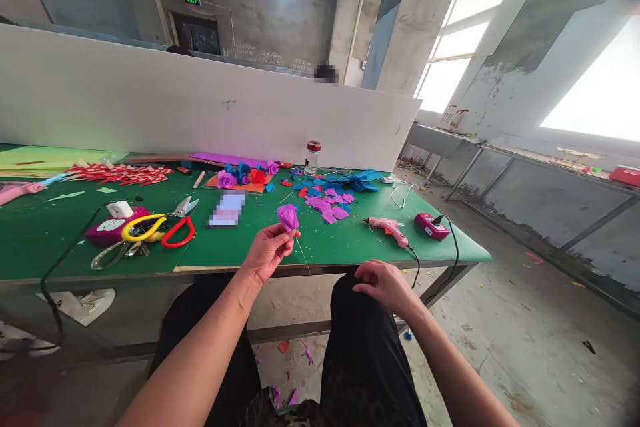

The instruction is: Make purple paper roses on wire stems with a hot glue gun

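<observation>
Between the thumb and fingers of my left hand (269,253) is a purple paper flower (287,216), held upright at its base over the table's front edge. Its thin wire stem (303,255) slants down to the right below the fingers. My right hand (384,282) rests by my right knee, below the table edge, fingers loosely bent and the thumb apart, with nothing visible in it. A pink glue gun (391,229) lies on the table just beyond that hand. Cut purple paper petals (331,204) and blue petals (355,181) are scattered behind the flower.
On the green table (245,240) are finished paper flowers (245,175), yellow- and red-handled scissors (160,227), purple boxes with cords (433,226), a red-capped jar (312,159) and red-and-white strips (120,172). A white board (200,103) stands along the back. Scraps litter the floor.
</observation>
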A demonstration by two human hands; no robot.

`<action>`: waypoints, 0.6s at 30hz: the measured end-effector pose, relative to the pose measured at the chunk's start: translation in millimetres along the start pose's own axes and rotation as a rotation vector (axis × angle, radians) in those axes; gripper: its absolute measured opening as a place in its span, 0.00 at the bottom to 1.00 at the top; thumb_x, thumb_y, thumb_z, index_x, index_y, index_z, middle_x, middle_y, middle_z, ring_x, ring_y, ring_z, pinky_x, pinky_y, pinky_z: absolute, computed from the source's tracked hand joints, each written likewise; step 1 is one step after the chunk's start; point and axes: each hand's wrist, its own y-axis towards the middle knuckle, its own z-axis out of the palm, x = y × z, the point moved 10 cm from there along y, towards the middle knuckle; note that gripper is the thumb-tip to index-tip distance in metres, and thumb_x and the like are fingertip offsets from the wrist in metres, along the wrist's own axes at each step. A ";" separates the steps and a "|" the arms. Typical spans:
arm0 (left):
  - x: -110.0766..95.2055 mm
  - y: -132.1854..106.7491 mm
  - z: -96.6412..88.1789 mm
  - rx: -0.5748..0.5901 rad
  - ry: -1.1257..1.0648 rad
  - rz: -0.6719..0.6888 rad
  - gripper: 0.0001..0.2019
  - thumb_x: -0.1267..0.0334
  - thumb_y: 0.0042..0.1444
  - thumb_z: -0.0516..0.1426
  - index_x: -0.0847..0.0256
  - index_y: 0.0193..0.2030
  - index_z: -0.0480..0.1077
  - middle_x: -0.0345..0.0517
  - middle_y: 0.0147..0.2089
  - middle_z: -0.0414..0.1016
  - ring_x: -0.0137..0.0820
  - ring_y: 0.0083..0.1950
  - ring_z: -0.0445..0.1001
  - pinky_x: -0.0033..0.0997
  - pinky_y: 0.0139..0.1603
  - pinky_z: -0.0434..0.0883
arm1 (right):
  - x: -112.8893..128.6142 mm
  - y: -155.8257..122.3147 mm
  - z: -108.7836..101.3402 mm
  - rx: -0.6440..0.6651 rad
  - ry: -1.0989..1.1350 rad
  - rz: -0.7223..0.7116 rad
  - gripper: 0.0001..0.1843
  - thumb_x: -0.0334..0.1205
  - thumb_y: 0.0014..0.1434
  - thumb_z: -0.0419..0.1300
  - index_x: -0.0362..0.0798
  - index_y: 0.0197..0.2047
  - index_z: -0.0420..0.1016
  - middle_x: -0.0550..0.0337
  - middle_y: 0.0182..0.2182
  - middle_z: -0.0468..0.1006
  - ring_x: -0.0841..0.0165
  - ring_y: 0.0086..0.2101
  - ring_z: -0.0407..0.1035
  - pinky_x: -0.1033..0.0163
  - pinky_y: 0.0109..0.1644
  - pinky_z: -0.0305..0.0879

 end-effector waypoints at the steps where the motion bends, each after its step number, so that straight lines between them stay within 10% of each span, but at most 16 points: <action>1: -0.1 -0.1 0.1 0.000 0.001 0.002 0.11 0.66 0.39 0.70 0.67 0.30 0.77 0.49 0.30 0.77 0.19 0.22 0.64 0.21 0.19 0.57 | -4.8 -1.5 3.5 0.007 -0.020 0.006 0.08 0.42 0.49 0.66 0.49 0.34 0.78 0.64 0.26 0.72 0.69 0.26 0.65 0.65 0.30 0.59; 8: -0.3 -2.4 -0.8 0.005 0.002 0.004 0.11 0.66 0.40 0.70 0.68 0.30 0.77 0.48 0.29 0.76 0.19 0.22 0.64 0.20 0.20 0.57 | -6.3 0.9 7.1 -0.032 -0.066 0.037 0.09 0.40 0.59 0.56 0.49 0.30 0.75 0.59 0.30 0.77 0.64 0.31 0.70 0.61 0.35 0.60; 18: -0.2 -1.5 -3.3 -0.002 0.007 0.004 0.11 0.66 0.41 0.70 0.67 0.31 0.78 0.48 0.30 0.76 0.19 0.23 0.64 0.20 0.20 0.57 | 82.9 -7.3 57.2 0.145 0.049 -0.123 0.06 0.33 0.54 0.61 0.51 0.29 0.79 0.62 0.26 0.78 0.68 0.29 0.71 0.66 0.33 0.61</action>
